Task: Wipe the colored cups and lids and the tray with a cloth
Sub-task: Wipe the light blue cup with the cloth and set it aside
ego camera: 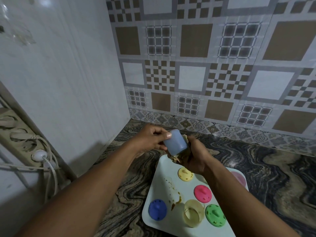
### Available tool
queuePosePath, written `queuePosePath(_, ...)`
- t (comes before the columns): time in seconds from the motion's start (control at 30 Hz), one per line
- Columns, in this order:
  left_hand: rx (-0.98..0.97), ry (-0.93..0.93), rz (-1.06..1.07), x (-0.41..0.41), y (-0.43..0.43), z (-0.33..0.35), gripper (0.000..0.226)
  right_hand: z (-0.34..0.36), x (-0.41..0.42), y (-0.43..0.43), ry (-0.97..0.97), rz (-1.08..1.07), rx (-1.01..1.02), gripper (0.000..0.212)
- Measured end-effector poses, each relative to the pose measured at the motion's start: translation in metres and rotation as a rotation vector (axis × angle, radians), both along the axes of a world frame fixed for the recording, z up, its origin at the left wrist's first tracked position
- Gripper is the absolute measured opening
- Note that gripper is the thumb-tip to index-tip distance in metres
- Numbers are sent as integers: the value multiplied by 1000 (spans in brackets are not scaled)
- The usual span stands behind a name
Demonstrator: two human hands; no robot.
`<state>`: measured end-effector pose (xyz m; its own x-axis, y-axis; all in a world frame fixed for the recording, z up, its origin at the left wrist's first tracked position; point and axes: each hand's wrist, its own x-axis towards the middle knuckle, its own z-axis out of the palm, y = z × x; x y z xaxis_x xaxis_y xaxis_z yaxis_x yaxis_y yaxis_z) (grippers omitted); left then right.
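Note:
My left hand grips a pale blue cup, held tilted above the far end of the white tray. My right hand holds a beige cloth bunched against the cup's open end. On the tray lie a yellow lid, a pink lid, a green lid and a blue lid. A clear yellowish cup lies on its side between the blue and green lids. A pink cup shows partly behind my right forearm. Brown smears mark the tray.
The tray sits on a dark marbled counter in a corner. A white panel stands to the left, a patterned tile wall behind. A power strip with plugged cables hangs at the far left.

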<state>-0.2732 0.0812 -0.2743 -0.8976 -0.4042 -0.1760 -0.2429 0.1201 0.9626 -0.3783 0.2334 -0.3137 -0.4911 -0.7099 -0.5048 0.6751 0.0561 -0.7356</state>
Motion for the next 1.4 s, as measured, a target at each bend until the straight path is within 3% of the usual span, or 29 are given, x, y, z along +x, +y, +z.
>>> queuePosePath(0.07, 35, -31, 38, 2, -1, 0, 27, 3, 0, -4, 45, -23, 13, 44)
queuePosePath(0.17, 21, -100, 114, -1, 1, 3, 67, 10, 11, -10, 296, -105, 61, 38)
queuePosePath(0.2, 35, -107, 146, -3, 1, 4, 70, 10, 15, -12, 390, -150, 54, 37)
queuePosePath(0.33, 264, -40, 269, -3, 2, 2, 40, 1, 35, -4, 1050, -441, -54, 32)
queuePosePath(0.43, 391, -77, 233, -4, 6, -1, 42, -10, 47, -4, 1390, -325, -114, 42)
queuePosePath(0.53, 366, -94, 301, -9, 14, -6, 51, -11, 57, -8, 1378, -269, -165, 48)
queuePosePath(0.63, 421, -95, 386, -14, 18, -12, 61, -13, 60, -8, 1351, -381, -164, 50)
queuePosePath(0.77, 597, -2, 514, -18, 18, -11, 55, -22, 61, -4, 1264, -553, -123, 36)
queuePosePath(0.9, 577, -19, 529, -16, 19, -8, 48, -27, 67, -3, 1447, -424, -108, 47)
queuePosePath(0.97, 416, -34, 540, -17, 23, -8, 47, -25, 63, -5, 1579, -344, -95, 52)
queuePosePath(1.03, 186, -18, 543, -17, 29, -9, 45, -23, 58, -7, 1586, -325, -75, 53)
queuePosePath(1.2, -275, 66, 479, -8, 29, -7, 41, -16, 57, -16, 1266, -317, -140, 51)
queuePosePath(1.4, -641, 260, 383, 2, 28, -8, 29, -8, 62, -22, 1182, -356, -161, 45)
